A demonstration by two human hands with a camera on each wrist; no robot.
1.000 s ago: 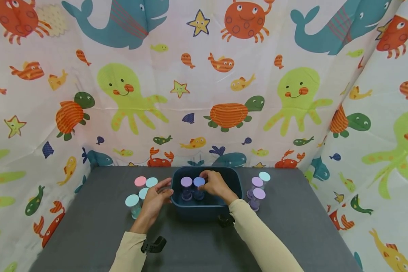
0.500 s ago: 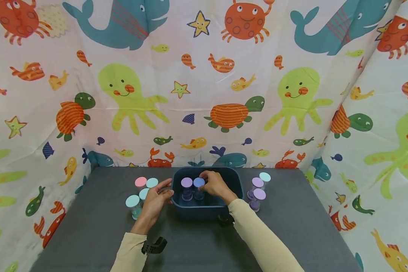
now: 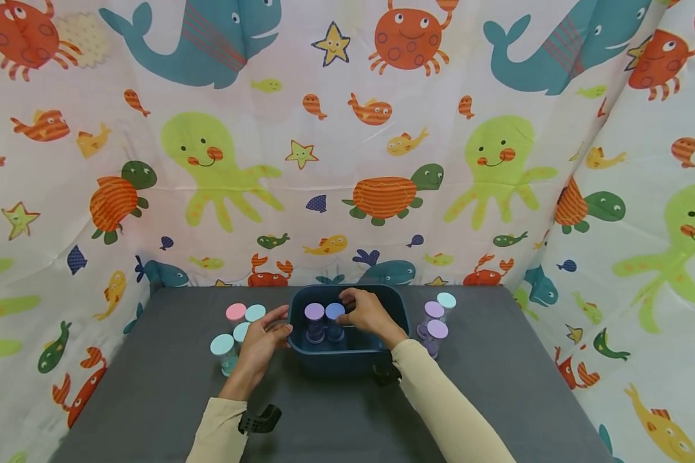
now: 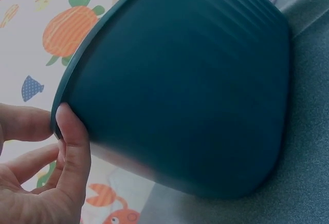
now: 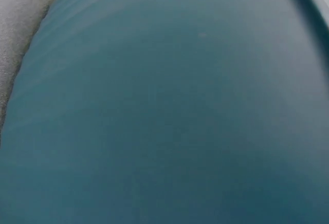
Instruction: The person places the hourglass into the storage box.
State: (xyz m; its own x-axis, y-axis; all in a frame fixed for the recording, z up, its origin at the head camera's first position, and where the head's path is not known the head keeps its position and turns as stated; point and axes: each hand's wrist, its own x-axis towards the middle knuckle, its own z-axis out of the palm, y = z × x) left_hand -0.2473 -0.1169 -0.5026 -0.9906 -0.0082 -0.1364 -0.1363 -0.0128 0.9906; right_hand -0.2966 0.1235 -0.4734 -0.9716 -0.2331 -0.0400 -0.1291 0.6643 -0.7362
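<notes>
A dark blue plastic bin (image 3: 347, 366) stands at the table's back edge. My left hand (image 3: 260, 341) pinches its left rim; in the left wrist view the thumb (image 4: 74, 136) lies on the outer wall. Inside the bin, two small jars stand upright side by side, a purple-lidded jar (image 3: 315, 312) and a blue-lidded jar (image 3: 334, 312). My right hand (image 3: 370, 315) reaches over the front rim, its fingers parted right beside the blue lid. The bin wall (image 5: 164, 106) fills most of the right wrist view, hiding the right fingers there.
Left of the bin stand a pink-lidded jar (image 3: 236, 312) and several jars with light-turquoise lids (image 3: 222, 344), partly behind the left hand. To its right are two purple-lidded jars (image 3: 437, 330) and one turquoise-lidded jar (image 3: 446, 300). A patterned curtain (image 3: 336, 141) hangs behind the grey table (image 3: 336, 424).
My right fingers have loosened and parted from the blue lid. The left hand keeps its hold on the rim. The head view has shifted slightly.
</notes>
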